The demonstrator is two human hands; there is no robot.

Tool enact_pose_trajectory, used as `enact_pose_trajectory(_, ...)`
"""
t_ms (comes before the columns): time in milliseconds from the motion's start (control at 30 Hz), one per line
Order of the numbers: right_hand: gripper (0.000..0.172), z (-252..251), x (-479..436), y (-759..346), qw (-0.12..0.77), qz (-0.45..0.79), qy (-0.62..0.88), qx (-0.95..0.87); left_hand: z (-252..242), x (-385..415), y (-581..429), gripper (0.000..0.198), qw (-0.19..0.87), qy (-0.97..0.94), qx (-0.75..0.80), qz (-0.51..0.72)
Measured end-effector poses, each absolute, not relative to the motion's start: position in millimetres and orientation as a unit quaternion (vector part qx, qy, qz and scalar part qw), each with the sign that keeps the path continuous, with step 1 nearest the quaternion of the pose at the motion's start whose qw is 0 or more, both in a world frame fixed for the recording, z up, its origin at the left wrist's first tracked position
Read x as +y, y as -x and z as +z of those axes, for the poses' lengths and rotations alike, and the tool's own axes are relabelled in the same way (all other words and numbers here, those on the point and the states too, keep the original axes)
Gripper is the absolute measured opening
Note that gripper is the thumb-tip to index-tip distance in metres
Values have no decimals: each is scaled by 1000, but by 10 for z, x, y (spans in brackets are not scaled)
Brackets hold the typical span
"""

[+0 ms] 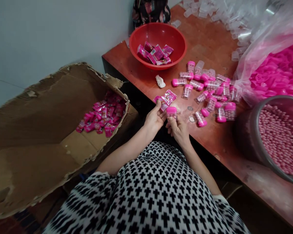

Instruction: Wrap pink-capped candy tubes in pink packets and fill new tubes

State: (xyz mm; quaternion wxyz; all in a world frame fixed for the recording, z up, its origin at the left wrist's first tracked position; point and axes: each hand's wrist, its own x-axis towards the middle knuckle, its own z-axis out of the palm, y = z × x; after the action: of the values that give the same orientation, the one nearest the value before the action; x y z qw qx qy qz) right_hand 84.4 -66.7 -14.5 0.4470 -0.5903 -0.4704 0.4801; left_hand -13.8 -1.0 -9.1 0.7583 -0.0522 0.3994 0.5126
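At the table's near edge, my left hand (155,117) pinches a shiny pink printed wrapper (169,98). Beside it, my right hand (178,129) is closed around a small clear candy bottle (171,112) with a pink cap, the cap end pointing away from me. The wrapper and the bottle are close together, and I cannot tell whether they touch. Right of my hands lie several more capped bottles (211,86) filled with pink beads, in a loose heap. A crumpled white scrap (160,81) rests just beyond the wrapper.
A red bowl (172,34) with several pink packets stands at the back. On the left is a torn cardboard box (39,97) holding pink packets (104,113). To the right are a grey tub (250,130) of pink beads, a bag of pink caps (278,71) and clear empty containers (222,13).
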Motion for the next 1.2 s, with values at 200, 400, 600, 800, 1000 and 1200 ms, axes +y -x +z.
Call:
enact_pose_trajectory(200, 34, -151, -631, -843, 438, 487, 600, -460, -83, -37, 94, 22, 776, 16, 392, 495)
enact_pose_trajectory(400, 36, -193, -587, -870, 458, 594, 521, -408, 9, -69, 105, 33, 776, -126, 400, 472)
enact_pose_trajectory(600, 32, -234, -613, -852, 472, 437, 597, -479, -6, -81, 109, 31, 767, -189, 391, 472)
enact_pose_trajectory(800, 34, -245, -589, -910, 482, 549, 529, -431, -9, -86, 125, 33, 769, -244, 399, 435)
enact_pose_trajectory(1000, 37, -254, -568, -938, 514, 586, 501, -375, -33, -134, 151, 32, 777, -270, 398, 406)
enact_pose_trajectory(1200, 40, -285, -626, -962, 550, 601, 473, -336, -135, -190, 136, 26, 767, -174, 392, 478)
